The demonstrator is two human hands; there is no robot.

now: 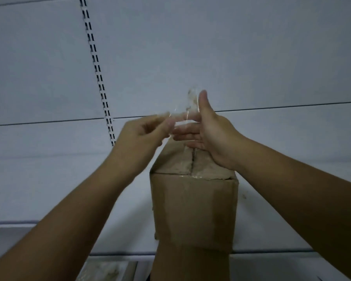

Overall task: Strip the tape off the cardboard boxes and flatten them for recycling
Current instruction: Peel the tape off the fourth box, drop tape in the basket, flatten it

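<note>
A brown cardboard box (194,207) stands upright on a white shelf, its top flaps meeting at a centre seam. A strip of clear tape (192,103), dirty with cardboard fibres, rises from the far end of the box top. My left hand (142,134) pinches the tape between fingertips at its left side. My right hand (209,130) is beside it above the box, thumb up against the tape, fingers spread and touching the strip. Both hands hover over the far edge of the top.
A white back panel with a slotted upright (98,74) fills the view behind the box. The white shelf edge (272,253) runs across the bottom. A marbled tile surface (107,270) shows below at the lower left.
</note>
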